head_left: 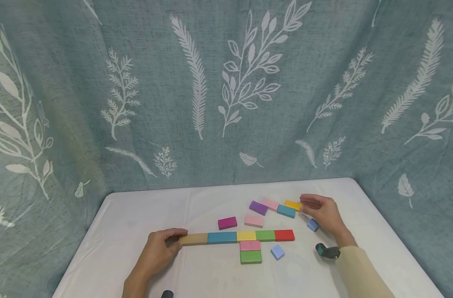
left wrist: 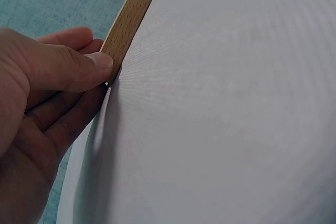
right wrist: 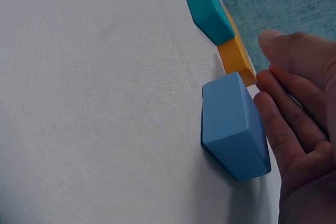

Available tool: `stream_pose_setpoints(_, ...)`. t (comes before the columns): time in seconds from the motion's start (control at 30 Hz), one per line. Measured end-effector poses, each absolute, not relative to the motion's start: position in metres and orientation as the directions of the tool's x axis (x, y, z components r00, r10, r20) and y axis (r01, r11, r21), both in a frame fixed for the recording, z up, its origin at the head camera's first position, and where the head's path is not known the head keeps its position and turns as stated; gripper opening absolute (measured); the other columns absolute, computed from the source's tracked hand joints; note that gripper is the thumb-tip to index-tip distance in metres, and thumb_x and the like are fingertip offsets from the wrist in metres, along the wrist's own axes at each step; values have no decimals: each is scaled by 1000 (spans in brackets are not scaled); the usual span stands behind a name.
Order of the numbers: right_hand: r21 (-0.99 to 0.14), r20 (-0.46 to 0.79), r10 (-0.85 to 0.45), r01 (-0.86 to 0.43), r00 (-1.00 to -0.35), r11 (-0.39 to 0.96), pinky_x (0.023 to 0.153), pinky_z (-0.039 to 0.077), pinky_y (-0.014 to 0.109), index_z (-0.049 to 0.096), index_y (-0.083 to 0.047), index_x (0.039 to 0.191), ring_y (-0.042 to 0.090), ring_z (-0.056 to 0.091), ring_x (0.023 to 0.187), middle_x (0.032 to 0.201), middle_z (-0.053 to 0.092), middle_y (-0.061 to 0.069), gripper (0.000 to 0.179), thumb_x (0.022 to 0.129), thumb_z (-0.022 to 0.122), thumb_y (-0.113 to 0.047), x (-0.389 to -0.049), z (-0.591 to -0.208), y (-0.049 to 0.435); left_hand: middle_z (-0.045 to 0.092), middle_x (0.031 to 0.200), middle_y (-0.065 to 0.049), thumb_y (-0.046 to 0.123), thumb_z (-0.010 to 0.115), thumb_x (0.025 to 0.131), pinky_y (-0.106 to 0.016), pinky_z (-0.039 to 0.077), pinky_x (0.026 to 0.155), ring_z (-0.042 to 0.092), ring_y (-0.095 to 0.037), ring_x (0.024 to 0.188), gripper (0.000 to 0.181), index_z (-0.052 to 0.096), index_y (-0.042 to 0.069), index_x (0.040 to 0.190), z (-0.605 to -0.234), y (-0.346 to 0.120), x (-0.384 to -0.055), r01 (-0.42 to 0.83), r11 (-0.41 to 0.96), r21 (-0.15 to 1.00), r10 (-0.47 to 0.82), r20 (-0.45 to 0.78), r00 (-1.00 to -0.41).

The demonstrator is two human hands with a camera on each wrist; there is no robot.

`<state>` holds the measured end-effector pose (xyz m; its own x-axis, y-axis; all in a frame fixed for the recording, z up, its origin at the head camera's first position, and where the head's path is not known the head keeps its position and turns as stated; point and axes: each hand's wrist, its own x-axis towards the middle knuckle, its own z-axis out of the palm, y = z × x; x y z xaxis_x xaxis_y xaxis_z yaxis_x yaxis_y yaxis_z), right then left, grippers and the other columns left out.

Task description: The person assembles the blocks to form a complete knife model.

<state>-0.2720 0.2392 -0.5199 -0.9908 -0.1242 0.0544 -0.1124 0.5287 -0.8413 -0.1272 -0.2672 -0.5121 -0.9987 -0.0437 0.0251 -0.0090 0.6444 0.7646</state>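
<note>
At the left end of a row of blocks, my left hand (head_left: 157, 253) pinches a tan wooden block (head_left: 194, 239). Its thumb (left wrist: 100, 60) lies on the block's end in the left wrist view. Rightward the row runs through a blue block (head_left: 222, 237), a yellow one (head_left: 246, 236), a green one (head_left: 265, 235) and a red one (head_left: 284, 235). My right hand (head_left: 325, 213) hovers with loose fingers near an orange-yellow block (right wrist: 237, 59) at the back right. Beside those fingers stands a light blue block (right wrist: 228, 111); nothing is held there.
Below the row lie a pink block (head_left: 250, 245) and a green block (head_left: 251, 257), with a light blue cube (head_left: 277, 252) to their right. Behind it are magenta (head_left: 227, 223), pink (head_left: 254, 221), purple (head_left: 258, 207) and teal (head_left: 286, 211) blocks. A patterned curtain (head_left: 211, 157) borders the white table (head_left: 137, 211).
</note>
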Motion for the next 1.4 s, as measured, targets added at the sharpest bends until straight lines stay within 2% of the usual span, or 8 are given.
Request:
stream_pose_setpoints(0.37,-832,32,-117,-91,-993,548,112,59,44,67,-2,145,39,70,135,143,73,20,46,101,78,-7,-274,-526,235,82,124,-5,-9,80,90,-57,57,116,75,-32,126,37,83,13,119,-513,-267,-126,-11,645,764,-47,25,-999)
stream_pose_setpoints(0.8,-792,66,-107,-118,-992,599,112,60,52,69,-4,143,40,71,133,141,74,19,45,99,79,-4,-273,-527,228,82,125,-6,-9,80,89,-58,56,116,74,-33,127,37,83,12,120,-512,-267,-124,-15,655,755,-52,25,-998)
stream_pose_setpoints(1.03,-786,84,-89,-121,-993,607,113,59,51,72,-5,140,38,72,132,138,76,17,40,100,78,-6,-271,-528,231,82,124,-5,-9,80,89,-55,58,115,76,-30,124,37,83,12,119,-514,-267,-125,-12,654,757,-49,27,-998)
stream_pose_setpoints(1.23,-802,102,-53,-114,-993,587,112,59,45,73,-5,139,37,72,132,137,76,17,38,102,77,-8,-265,-524,237,82,124,-4,-9,81,90,-53,58,114,76,-29,124,37,83,13,119,-515,-267,-126,-3,652,758,-43,33,-999)
stream_pose_setpoints(1.4,-806,123,-39,-123,-992,579,105,61,25,73,-7,139,35,73,131,138,77,15,37,102,78,-11,-253,-514,235,82,123,-4,-9,80,90,-54,58,114,75,-30,124,37,83,12,120,-514,-267,-126,-3,653,758,-43,34,-999)
